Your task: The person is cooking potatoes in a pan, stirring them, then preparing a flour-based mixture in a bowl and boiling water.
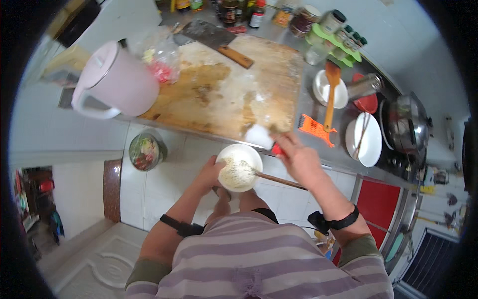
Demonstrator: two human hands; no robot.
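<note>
My left hand (212, 172) grips the rim of a white bowl (257, 159) in front of my body, just off the counter's edge. Pale, lumpy flour-like matter (237, 175) lies in the bowl, and the wooden stick of a utensil (278, 180) leans out over its right rim. At the near edge of the wooden cutting board (269, 82), my right hand (298, 155) has its fingers closed on a small bottle with a red part (277, 149). Its white, rounded part (258, 135) points left, above the bowl's far rim. The fingertips are partly blurred.
A cleaver (236, 56) lies on the board, with a pink pitcher (123, 82) at its left. To the right are an orange peeler (315, 129), a wooden spatula (330, 97) across a bowl (319, 89), another white bowl (368, 149) and a lidded pot (407, 123). A waste bin (145, 152) stands below left.
</note>
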